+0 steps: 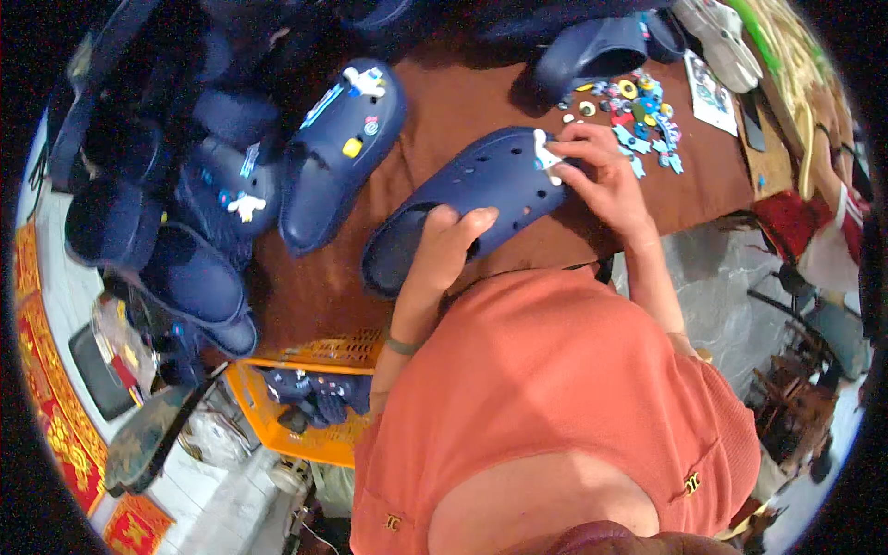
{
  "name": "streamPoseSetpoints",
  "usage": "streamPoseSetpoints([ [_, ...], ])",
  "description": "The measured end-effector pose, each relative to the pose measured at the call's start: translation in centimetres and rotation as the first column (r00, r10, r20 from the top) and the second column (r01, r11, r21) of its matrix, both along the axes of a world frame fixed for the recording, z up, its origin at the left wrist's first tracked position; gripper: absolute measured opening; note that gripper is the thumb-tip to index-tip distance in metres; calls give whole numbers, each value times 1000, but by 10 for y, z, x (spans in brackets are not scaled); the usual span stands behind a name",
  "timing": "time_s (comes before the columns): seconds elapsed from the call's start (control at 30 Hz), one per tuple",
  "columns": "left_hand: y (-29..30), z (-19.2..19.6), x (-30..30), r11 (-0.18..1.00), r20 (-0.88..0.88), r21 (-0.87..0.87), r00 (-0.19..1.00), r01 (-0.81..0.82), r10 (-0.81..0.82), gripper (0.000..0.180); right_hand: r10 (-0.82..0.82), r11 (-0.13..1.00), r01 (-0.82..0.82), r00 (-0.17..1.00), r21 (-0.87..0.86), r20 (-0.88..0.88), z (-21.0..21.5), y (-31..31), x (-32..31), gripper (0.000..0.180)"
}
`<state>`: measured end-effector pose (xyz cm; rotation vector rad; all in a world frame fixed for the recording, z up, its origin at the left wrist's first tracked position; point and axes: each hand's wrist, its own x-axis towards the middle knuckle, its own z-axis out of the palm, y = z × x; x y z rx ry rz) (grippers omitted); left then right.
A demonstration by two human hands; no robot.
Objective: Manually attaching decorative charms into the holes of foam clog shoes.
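Nearest, the person's coral knit top (546, 388) fills the lower middle, and to its left an orange plastic crate (242, 398) holds dark blue footwear (324, 393) with small decorations. Just beyond the top, at the near edge of a table covered in brown cloth (703, 190), a navy clog (495, 176) lies slanted, its open heel toward the near left and its rounded, holed toe toward the far right. The left hand (450, 242) is closed on the clog around the edge of its foot opening, thumb lying over the upper; its other fingers are mostly hidden. The right hand (599, 176) is at the toe, thumb and forefinger pinched together on a white charm (546, 157), the remaining fingers loosely bent; the fingertips cover part of it, so whether it sits fully in a hole cannot be told. Left of this clog and well apart lies a decorated clog (338, 153) with white, yellow and blue charms, and farther left is a dim heap of more navy clogs (190, 268). Beyond the right hand, a pile of colourful charms (643, 116) spreads over the cloth, with a printed card (710, 97) and a dark phone-like slab (754, 128) to its right. At the far side stands another dark clog (592, 55).
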<state>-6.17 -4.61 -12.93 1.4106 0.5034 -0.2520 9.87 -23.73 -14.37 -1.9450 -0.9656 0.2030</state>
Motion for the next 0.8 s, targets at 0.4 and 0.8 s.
streamPoseSetpoints([
  [0.4,-14,9,1,938,67,-229,957,-262,283,35,-349,845,495,796,-201,494,-9,-81,43,14],
  [0.8,-10,9,1,950,48,-153,958,-272,283,37,-163,890,326,882,-320,442,-2,-70,25,13],
])
